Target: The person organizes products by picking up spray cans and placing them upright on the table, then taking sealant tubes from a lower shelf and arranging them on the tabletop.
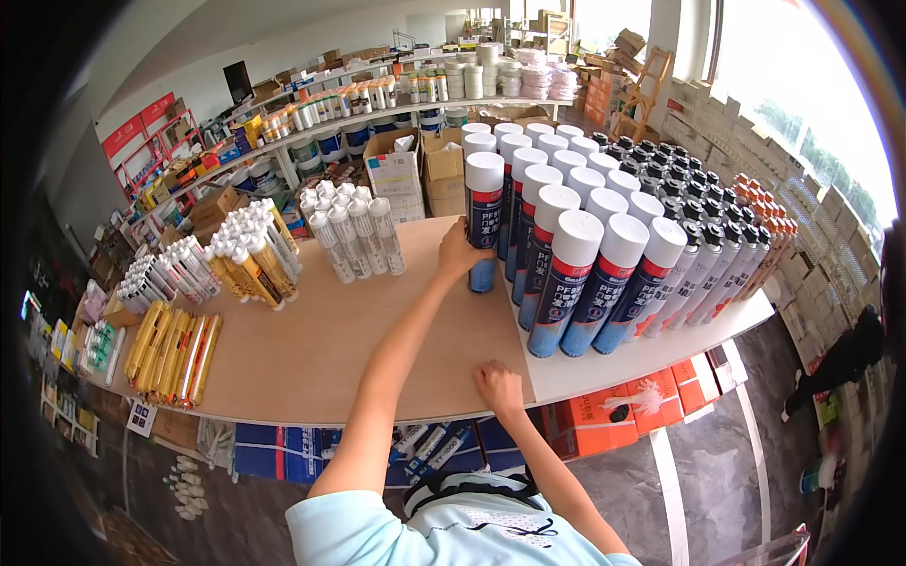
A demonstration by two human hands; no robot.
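My left hand [461,255] is wrapped round the lower part of a blue foam spray can [483,209] with a white cap. The can stands upright at the left of a block of similar white-capped cans [577,283]. My right hand [498,387] rests near the table's front edge, its fingers curled in and nothing visible in them. It lies left of the front row of cans, apart from them. Black-topped cans [703,255] stand in rows to the right of the white-capped ones.
White cartridges [354,234], yellow-and-white tubes [253,259] and yellow sausage packs [172,351] are grouped on the left of the table [311,363]. Orange boxes [604,424] sit below its front edge. Behind are cardboard boxes [394,170] and a stocked shelf. A person [845,349] is at far right.
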